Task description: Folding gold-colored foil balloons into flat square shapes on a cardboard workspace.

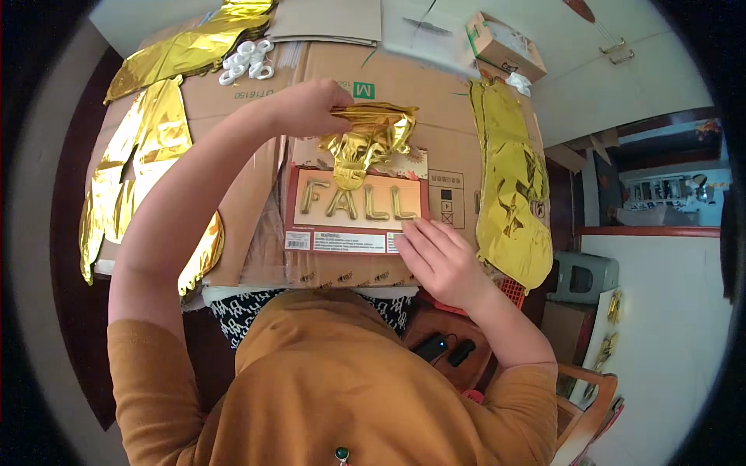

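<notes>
My left hand grips a folded gold foil balloon by its left edge. The balloon hangs over the upper part of a flat printed package that lies on cardboard. That package has a red border, a picture of gold letter-shaped balloons and a white label strip along its near edge. My right hand rests with its fingers stretched out on the package's near right corner. The fingertips of my left hand are partly hidden behind the foil.
Flat gold foil balloons lie at the right, with more gold foil at the left. White ribbon rolls sit at the far left. A small cardboard box stands at the far right. Below the table edge is a red basket.
</notes>
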A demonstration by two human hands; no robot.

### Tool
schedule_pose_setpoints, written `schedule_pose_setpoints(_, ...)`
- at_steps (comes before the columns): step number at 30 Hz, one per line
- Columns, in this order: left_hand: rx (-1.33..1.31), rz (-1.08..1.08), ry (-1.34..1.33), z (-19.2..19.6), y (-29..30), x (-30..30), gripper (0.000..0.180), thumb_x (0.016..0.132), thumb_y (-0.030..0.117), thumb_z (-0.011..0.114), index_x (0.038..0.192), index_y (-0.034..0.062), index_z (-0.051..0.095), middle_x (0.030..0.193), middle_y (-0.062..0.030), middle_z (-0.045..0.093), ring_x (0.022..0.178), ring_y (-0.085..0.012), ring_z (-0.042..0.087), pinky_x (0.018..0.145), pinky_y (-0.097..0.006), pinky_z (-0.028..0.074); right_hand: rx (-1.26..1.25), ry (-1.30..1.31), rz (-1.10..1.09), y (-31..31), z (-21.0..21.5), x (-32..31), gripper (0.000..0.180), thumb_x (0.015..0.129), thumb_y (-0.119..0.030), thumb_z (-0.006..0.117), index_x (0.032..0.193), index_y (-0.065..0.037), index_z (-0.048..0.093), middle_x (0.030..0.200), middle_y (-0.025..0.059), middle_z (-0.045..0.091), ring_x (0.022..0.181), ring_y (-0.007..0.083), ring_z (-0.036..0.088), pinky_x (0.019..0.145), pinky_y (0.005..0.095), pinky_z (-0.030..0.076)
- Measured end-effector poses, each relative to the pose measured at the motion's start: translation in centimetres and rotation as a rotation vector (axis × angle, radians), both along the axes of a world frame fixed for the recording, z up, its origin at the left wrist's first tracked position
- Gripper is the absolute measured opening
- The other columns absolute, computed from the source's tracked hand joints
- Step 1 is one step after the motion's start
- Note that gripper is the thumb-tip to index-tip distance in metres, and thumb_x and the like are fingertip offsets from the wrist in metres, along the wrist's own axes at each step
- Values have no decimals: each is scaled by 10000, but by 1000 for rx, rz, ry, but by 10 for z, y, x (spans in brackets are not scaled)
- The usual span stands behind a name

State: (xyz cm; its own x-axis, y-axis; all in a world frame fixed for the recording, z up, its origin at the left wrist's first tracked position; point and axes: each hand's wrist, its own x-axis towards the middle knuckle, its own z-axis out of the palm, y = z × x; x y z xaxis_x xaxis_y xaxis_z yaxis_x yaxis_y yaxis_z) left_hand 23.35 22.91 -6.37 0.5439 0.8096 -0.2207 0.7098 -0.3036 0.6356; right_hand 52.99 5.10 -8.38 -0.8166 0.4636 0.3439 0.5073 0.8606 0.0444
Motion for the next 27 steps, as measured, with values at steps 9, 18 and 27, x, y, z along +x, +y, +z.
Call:
schedule_pose_setpoints(9, 28, 10, -46, -5, 8, -5, 276, 917, 229, 677, 1042, -16, 711, 781, -168, 685, 702, -267, 630, 690, -416, 500, 3, 121, 45, -4, 9, 43, 204, 846, -81, 677, 1029, 7, 703, 1083, 167, 722, 1014, 318, 704, 891, 436, 594)
schedule_pose_setpoints(18, 272, 43, -71, -15, -6, 3, 308, 893, 254, 679, 1100, 27, 704, 879, -195, 722, 875, -372, 702, 830, -447, 556, -71, 114, 43, -4, 14, 53, 218, 788, -66, 686, 991, 11, 689, 1069, 171, 712, 988, 324, 700, 870, 436, 592)
schedule_pose_setpoints(27, 590, 10, 37, -28, -23, 17, 358, 810, 254, 735, 1114, 70, 692, 909, -159, 742, 855, -386, 710, 825, -474, 566, -99, 99, 45, -3, 13, 50, 220, 781, -60, 686, 990, 7, 692, 1071, 162, 709, 996, 326, 697, 868, 437, 594)
